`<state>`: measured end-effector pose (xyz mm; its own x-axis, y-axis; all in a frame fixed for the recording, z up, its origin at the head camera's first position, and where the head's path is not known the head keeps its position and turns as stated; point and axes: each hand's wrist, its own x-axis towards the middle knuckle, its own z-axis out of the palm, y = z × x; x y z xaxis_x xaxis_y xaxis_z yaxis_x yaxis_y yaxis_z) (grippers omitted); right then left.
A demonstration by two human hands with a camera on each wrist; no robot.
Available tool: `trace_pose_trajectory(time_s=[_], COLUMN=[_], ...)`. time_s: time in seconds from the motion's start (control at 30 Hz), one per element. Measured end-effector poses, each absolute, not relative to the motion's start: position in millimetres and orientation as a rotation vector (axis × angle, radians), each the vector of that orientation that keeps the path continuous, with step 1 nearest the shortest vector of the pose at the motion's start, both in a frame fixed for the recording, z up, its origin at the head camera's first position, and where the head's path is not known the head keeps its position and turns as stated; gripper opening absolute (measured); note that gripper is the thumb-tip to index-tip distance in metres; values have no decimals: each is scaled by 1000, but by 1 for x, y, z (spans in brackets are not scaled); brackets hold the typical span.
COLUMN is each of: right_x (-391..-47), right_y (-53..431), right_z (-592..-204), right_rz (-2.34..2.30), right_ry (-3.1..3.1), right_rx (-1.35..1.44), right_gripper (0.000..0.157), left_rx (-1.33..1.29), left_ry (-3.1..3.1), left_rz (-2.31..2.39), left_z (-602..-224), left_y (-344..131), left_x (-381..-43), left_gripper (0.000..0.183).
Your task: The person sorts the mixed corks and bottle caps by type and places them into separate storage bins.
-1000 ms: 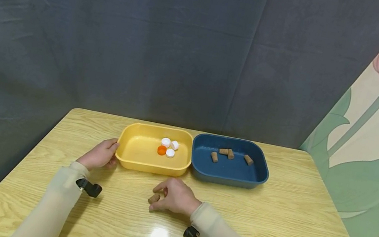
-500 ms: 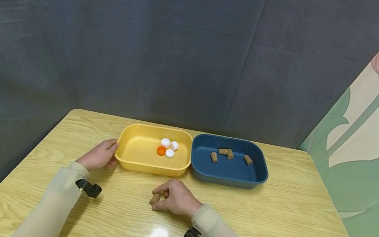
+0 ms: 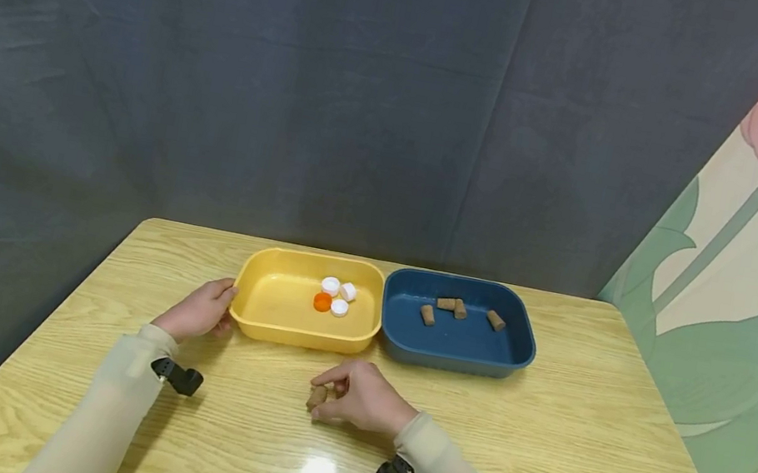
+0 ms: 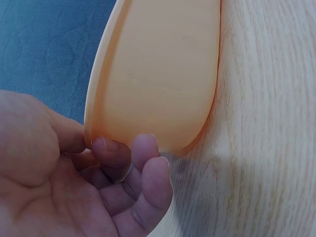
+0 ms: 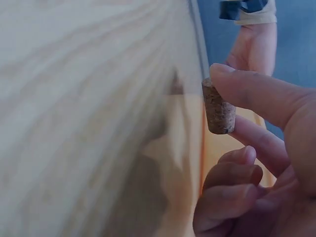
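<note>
My right hand point(image 3: 366, 397) pinches a small tapered cork point(image 3: 317, 397) between thumb and index finger, in front of the yellow tray point(image 3: 300, 337). In the right wrist view the cork point(image 5: 219, 111) sits between those fingertips, while the other fingers curl below it. At the yellow tray's left end, my left hand point(image 3: 197, 310) holds the rim; the left wrist view has thumb and index finger on the tray's edge point(image 4: 94, 89). Inside the yellow tray lie several white bottle caps point(image 3: 330, 285) and an orange cap point(image 3: 322, 302).
A dark blue tray point(image 3: 455, 363) stands against the yellow one's right side, with several corks point(image 3: 428, 314) in it. Both are near the far edge of the wooden table point(image 3: 576, 457). A dark curtain point(image 3: 372, 100) hangs behind, and a painted wall point(image 3: 750, 336) is at the right.
My right hand has closed its fingers onto the cork and moved slightly right with it; the cork now stands more upright. The left hand has stayed at the yellow tray's rim.
</note>
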<state>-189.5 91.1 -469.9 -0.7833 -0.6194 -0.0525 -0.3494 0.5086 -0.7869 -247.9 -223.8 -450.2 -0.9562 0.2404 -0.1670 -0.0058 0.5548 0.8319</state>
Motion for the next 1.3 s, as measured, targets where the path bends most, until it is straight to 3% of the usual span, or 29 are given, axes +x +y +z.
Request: trace_pose_trajectory(time_s=[0.67,0.97,1.3], right_x=[-203,-222,-258], right_y=[138,169,200], right_z=[-420,-392,-387], right_rz=[-1234,-1243,-1325], right_ry=[2493,2571,2525], right_rx=[-738,-659,-512], right_gripper=[36,42,50], left_rx=[171,189,175], left_ry=[2521,2529,2512], left_rz=[1337,1322,1342], left_z=[-448,-446,-447], left_y=[-223,-224,-224], left_x=[-246,-249,-249], left_gripper=[43,42,42])
